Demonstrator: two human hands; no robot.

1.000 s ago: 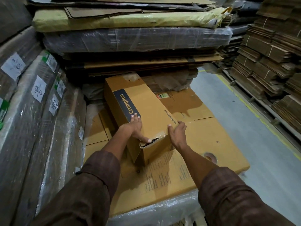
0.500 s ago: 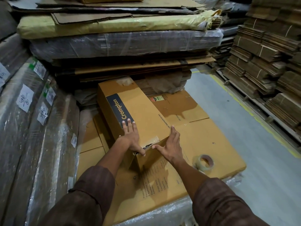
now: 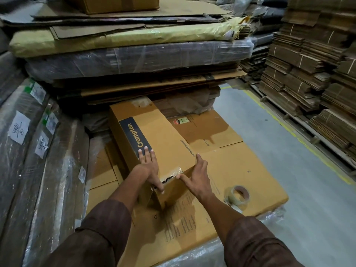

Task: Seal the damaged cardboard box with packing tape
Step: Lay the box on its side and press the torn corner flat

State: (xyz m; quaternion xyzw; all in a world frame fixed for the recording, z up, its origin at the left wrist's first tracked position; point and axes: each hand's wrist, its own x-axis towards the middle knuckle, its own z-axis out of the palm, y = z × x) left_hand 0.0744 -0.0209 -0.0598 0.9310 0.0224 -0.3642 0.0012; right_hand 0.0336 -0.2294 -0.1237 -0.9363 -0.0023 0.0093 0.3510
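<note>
Left hand (image 3: 148,166) is laid flat on top of the cardboard box (image 3: 154,139) at its near end, fingers straight, thumb hooked down over the near edge beside the tear (image 3: 169,178). Right hand (image 3: 198,180) is pressed open-palmed on the near-right corner of the box, thumb tip at the crinkled old tape (image 3: 178,170) by the split; nothing is gripped by either. The box is lying lengthwise on a flattened carton sheet (image 3: 250,170) used as worktop, toward its left-centre, far end against the wrapped stacks (image 3: 134,56). The tape roll (image 3: 238,194) is sitting nr the sheet's near-right corner, just beside the right forearm, untouched. Step in hand, as judged: torn flap being closed & held flush before taping. To be done well, the gap should be squeezed shut w/ the left hand kept on as clamp, loose old film smoothed flat, and the roll fetched w/ the right only. Fresh tape is best run well past both ends of the tear and rubbed down, else lifting at the corner is likely.
</note>
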